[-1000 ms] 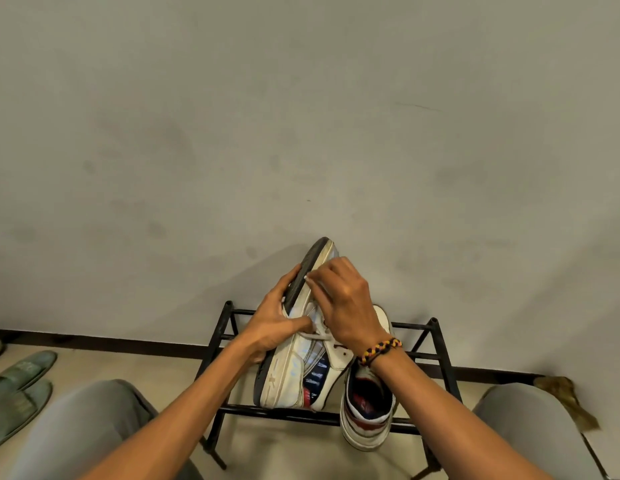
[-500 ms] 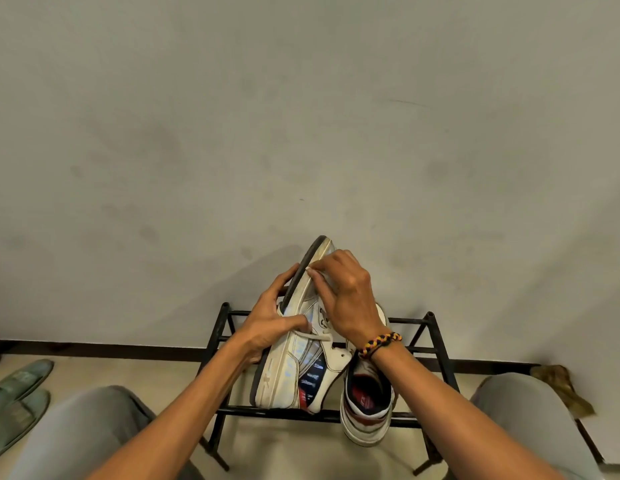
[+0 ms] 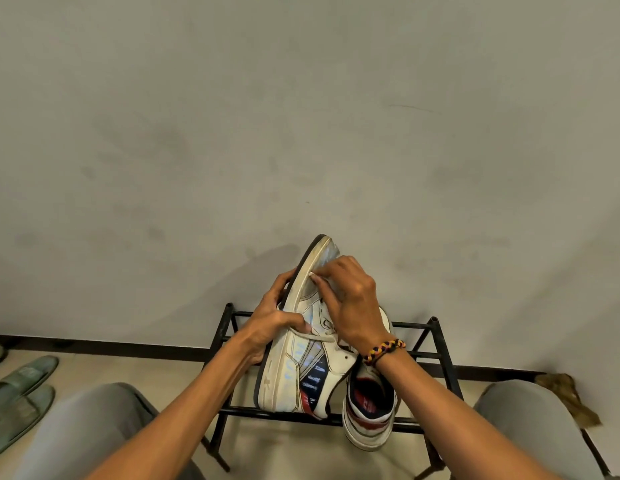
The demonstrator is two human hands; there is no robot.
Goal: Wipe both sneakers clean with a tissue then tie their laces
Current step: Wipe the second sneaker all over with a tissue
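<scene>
Wiping the raised sneaker's toe.

Our left hand (image 3: 267, 327) grips the sneaker (image 3: 294, 355) tilted toe-up above the rack (image 3: 436, 344), thumb pinning its lace; our right hand (image 3: 350, 299), fingers curled near the toe, seemingly pinches a tissue. The second sneaker (image 3: 369, 414) sits at the rack's front rail, just right.

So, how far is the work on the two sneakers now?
Nothing looks finished. The left hand holds the tilted white sneaker, thumb on its loose white lace; the right hand works near its toe, any tissue hidden. Scuffs remain on the sole edge. The second sneaker waits on the black metal rack.
</scene>
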